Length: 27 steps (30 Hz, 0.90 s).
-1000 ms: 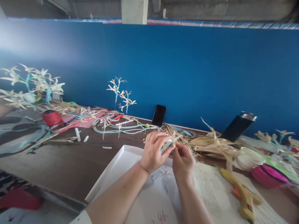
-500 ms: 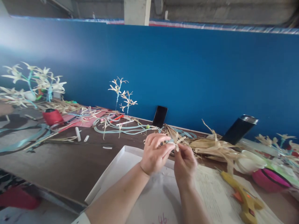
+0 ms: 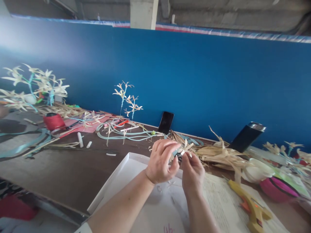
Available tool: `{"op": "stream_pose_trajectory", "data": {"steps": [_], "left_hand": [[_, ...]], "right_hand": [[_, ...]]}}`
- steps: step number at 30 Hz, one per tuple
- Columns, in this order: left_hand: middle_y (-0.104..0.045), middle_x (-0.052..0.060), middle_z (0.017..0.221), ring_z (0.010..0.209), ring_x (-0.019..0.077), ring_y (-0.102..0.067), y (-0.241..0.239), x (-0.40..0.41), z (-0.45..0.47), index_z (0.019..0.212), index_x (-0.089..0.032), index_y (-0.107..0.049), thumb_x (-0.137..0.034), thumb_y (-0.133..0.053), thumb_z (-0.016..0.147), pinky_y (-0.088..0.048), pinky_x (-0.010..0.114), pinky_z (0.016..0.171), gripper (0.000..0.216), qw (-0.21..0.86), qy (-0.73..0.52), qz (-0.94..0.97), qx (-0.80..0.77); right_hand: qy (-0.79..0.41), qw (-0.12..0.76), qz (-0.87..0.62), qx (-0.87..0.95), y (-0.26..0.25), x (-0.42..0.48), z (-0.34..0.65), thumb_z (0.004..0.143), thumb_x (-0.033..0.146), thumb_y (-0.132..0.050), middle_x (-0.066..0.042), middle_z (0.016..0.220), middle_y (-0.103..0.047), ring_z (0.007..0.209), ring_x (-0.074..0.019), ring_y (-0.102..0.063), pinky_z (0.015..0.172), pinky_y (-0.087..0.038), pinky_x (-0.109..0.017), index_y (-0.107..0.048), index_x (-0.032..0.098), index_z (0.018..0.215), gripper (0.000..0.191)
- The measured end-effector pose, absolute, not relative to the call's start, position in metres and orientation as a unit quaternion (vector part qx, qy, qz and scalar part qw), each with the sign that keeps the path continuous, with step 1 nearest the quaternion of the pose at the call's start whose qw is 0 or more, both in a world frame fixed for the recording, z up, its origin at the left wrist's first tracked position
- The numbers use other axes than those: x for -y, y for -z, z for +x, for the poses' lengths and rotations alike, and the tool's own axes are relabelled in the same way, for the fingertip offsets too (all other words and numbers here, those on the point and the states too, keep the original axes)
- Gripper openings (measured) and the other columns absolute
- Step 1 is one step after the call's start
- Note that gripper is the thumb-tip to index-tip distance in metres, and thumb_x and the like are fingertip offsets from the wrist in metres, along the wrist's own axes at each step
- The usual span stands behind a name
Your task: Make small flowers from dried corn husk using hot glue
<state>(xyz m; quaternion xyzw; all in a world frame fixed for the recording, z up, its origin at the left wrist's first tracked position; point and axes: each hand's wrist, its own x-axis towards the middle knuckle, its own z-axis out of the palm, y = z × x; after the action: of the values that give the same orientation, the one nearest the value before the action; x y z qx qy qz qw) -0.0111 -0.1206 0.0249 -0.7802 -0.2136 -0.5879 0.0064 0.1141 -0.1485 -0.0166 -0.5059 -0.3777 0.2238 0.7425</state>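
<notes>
Over the white box lid, both hands meet around a small pale husk flower (image 3: 186, 148). My right hand (image 3: 193, 170) pinches it low down between thumb and fingertips, petals spreading above. My left hand (image 3: 161, 161) is curled beside it on the left, thumb apart from the fingertips. Something light blue, like a strip (image 3: 175, 153), shows within the left fingers; its ends are hidden. Beneath the hands lies the white box lid (image 3: 128, 161), with small clear bits in it.
A yellow glue gun (image 3: 254, 207) rests on printed paper (image 3: 217, 194) at right. Dried husks (image 3: 216, 153), a phone (image 3: 166, 122), a dark flask (image 3: 247, 136) and a pink bowl (image 3: 278, 188) stand around. Finished flower stems (image 3: 123, 94) and a red spool (image 3: 53, 121) are to the left.
My left thumb has come away from the fingertips near the flower and moved down. The flower has tipped slightly to the right, still in my right hand.
</notes>
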Motion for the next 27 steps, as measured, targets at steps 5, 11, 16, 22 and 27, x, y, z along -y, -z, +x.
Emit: {"op": "stream_pose_trajectory", "data": {"steps": [5,11,16,22,27], "left_hand": [[-0.058,0.009,0.105,0.102,0.0215,-0.052,-0.021,0.115,-0.010,0.102,-0.019,-0.059,-0.020,-0.052,0.081,-0.040,0.041,0.092,0.021,-0.009,0.560,-0.786,0.263],[-0.061,0.005,0.098,0.096,0.0187,-0.054,-0.019,0.113,-0.007,0.089,-0.020,-0.062,-0.021,-0.056,0.082,-0.042,0.038,0.087,0.010,0.010,0.562,-0.786,0.258],[-0.063,0.005,0.095,0.093,0.0183,-0.054,-0.020,0.114,-0.007,0.086,-0.019,-0.062,-0.018,-0.056,0.081,-0.042,0.037,0.086,0.008,0.015,0.579,-0.775,0.252],[-0.063,0.005,0.093,0.091,0.0181,-0.055,-0.023,0.116,-0.008,0.086,-0.019,-0.064,-0.020,-0.055,0.082,-0.042,0.036,0.084,0.009,0.006,0.579,-0.772,0.261],[-0.063,0.005,0.092,0.090,0.0175,-0.055,-0.023,0.117,-0.008,0.085,-0.019,-0.065,-0.020,-0.056,0.082,-0.042,0.036,0.084,0.010,0.004,0.582,-0.768,0.266]], "right_hand": [[-0.246,0.762,-0.471,0.371,0.018,0.147,0.113,0.073,0.035,-0.067,-0.001,0.080,-0.064,0.073,-0.0148,-0.056,0.071,-0.044,-0.028,-0.063,0.018,0.088,0.023],[-0.181,0.736,-0.496,0.423,0.010,0.153,0.110,0.075,0.033,-0.065,-0.003,0.085,-0.065,0.080,-0.0168,-0.058,0.076,-0.044,-0.030,-0.067,0.019,0.086,0.018],[-0.157,0.736,-0.485,0.446,0.010,0.152,0.111,0.075,0.032,-0.064,-0.004,0.090,-0.065,0.084,-0.0186,-0.059,0.077,-0.045,-0.032,-0.069,0.020,0.086,0.018],[-0.133,0.718,-0.504,0.461,0.007,0.154,0.112,0.075,0.031,-0.065,-0.005,0.093,-0.065,0.088,-0.0189,-0.058,0.081,-0.044,-0.033,-0.069,0.019,0.085,0.016],[-0.126,0.716,-0.507,0.463,0.005,0.156,0.112,0.075,0.031,-0.065,-0.005,0.092,-0.064,0.088,-0.0185,-0.058,0.081,-0.043,-0.032,-0.070,0.020,0.085,0.016]]}}
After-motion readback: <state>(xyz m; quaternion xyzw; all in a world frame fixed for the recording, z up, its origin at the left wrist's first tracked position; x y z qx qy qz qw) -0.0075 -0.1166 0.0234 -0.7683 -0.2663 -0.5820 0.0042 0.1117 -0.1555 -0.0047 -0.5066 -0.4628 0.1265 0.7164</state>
